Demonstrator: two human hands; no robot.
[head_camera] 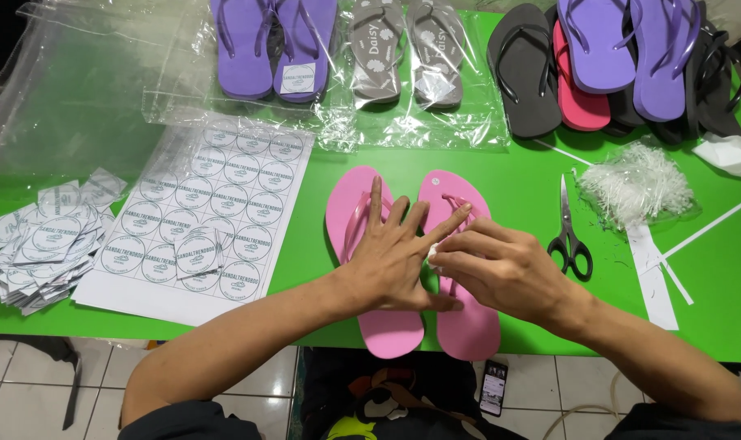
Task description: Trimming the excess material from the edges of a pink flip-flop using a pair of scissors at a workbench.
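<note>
A pair of pink flip-flops (460, 326) lies side by side on the green table (525, 187), toes pointing away from me. My left hand (395, 261) rests flat across both with fingers spread, pressing them down. My right hand (501, 265) sits over the right flip-flop, its fingertips pinching a small white piece (432, 254) against my left index finger, near the strap. What the white piece is I cannot tell.
Black-handled scissors (569, 236) lie right of the pink pair, next to a clump of white plastic ties (639, 183) and paper strips (656, 277). A sheet of round stickers (216, 212) and cut stickers (48, 240) lie left. Bagged and loose flip-flops (599, 65) line the far edge.
</note>
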